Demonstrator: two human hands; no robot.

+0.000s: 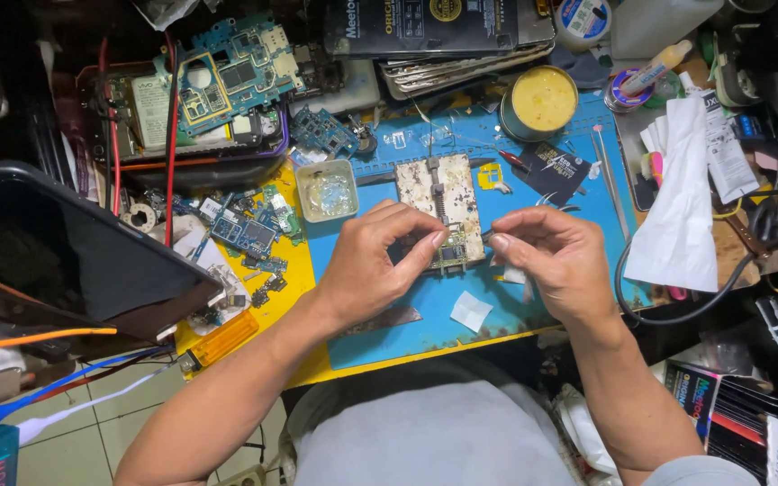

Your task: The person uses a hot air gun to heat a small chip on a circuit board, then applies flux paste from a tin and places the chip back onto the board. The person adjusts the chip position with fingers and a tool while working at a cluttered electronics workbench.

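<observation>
Left hand (373, 265): fingers curled narrow, tips pinching a small circuit board (453, 256) on the holder plate (439, 200) | right hand (553, 256): pinched narrow on a thin tool, tip just right of the board | blue mat (551, 297), mid-tabletop | counted: one yellow paste tin (542, 99), one clear tray (328, 191), two tweezers (609, 175).
</observation>
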